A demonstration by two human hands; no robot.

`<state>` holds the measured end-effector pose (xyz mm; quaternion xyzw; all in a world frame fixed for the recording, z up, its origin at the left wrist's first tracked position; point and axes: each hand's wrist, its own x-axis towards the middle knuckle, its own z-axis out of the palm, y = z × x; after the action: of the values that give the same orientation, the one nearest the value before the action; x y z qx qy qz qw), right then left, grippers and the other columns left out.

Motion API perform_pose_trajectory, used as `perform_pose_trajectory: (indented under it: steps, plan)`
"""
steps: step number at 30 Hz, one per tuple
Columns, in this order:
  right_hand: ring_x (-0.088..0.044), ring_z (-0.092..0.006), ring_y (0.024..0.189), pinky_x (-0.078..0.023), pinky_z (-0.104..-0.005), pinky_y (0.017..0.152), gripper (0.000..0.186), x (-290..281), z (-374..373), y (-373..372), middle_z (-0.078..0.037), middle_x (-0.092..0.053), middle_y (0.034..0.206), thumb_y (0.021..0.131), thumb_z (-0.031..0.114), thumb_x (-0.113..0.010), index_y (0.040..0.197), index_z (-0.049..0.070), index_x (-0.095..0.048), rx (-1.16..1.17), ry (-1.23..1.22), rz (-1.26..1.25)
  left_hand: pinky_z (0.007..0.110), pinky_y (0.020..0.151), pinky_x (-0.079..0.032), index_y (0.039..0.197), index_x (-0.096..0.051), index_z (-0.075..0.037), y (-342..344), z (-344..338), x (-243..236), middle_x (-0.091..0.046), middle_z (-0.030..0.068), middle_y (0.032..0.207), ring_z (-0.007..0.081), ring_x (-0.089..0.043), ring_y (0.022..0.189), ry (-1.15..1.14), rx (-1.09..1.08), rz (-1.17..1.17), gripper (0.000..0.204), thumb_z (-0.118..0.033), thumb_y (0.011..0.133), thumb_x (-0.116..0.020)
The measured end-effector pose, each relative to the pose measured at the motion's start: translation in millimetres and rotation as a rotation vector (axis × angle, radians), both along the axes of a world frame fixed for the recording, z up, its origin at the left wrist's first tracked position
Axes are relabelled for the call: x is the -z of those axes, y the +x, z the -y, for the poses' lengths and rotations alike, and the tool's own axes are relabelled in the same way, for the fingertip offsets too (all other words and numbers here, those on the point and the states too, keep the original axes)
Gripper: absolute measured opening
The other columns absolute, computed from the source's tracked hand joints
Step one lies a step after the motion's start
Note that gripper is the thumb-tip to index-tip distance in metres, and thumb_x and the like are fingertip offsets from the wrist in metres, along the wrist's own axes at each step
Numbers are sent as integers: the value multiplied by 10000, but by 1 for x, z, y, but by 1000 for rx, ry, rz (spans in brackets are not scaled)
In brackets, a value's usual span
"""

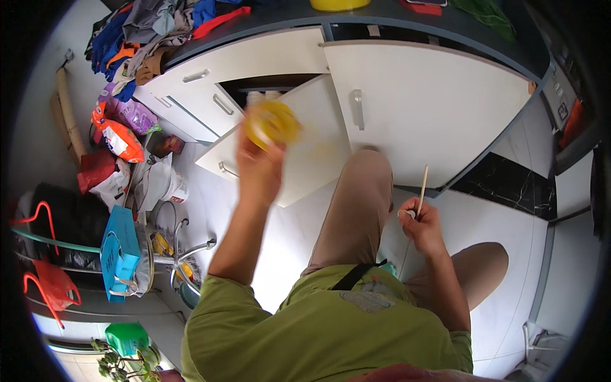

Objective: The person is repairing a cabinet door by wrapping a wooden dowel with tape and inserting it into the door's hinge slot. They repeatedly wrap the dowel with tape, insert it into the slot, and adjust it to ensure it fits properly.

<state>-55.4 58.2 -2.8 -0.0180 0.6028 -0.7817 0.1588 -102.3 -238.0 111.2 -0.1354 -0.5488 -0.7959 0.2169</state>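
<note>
My left hand (258,165) is raised in front of a tilted, open white cabinet door (318,140). Its fingers grip a round yellow thing (272,124), smeared by motion, that looks like a roll of tape. Lower and to the right, my right hand (425,230) is closed around a thin pale wooden stick (423,184) that points up out of the fist. Something small and white shows by its thumb, too little to name. The two hands are well apart.
White cabinets with metal handles (358,109) run under a dark countertop (280,19). Clothes (149,28) heap at its left end. Bags (121,137), a white bucket (175,186) and a blue paper bag (119,251) stand at left. My knee (369,172) is close to the cabinet.
</note>
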Motion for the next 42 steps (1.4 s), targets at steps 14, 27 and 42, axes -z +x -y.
perform_pose_trajectory:
  steps: [14,27,42]
  plan:
    - [-352,-24,456,-253,-199,407,57,42,9,-18,38,-478,611,852,43,-602,828,59,-553,-43,-144,113,387,799,-468,1178,-344,53,-176,210,-41,-610,246,1002,348,-617,899,-844,-1098,-15,604,-449,903,-534]
    - [-349,-29,463,-249,-205,404,55,47,21,-27,33,-474,621,858,63,-595,839,58,-543,-42,-195,164,403,731,-471,1130,-400,38,-146,200,-70,-619,229,856,326,-621,781,-810,-1094,1,579,-477,896,-523]
    - [-326,-30,454,-232,-207,403,80,44,25,-20,41,-450,603,861,80,-604,834,64,-530,-23,-238,176,381,800,-479,1094,-634,-104,-170,199,-148,-670,166,957,327,-632,926,-1606,-953,555,520,-435,697,-685]
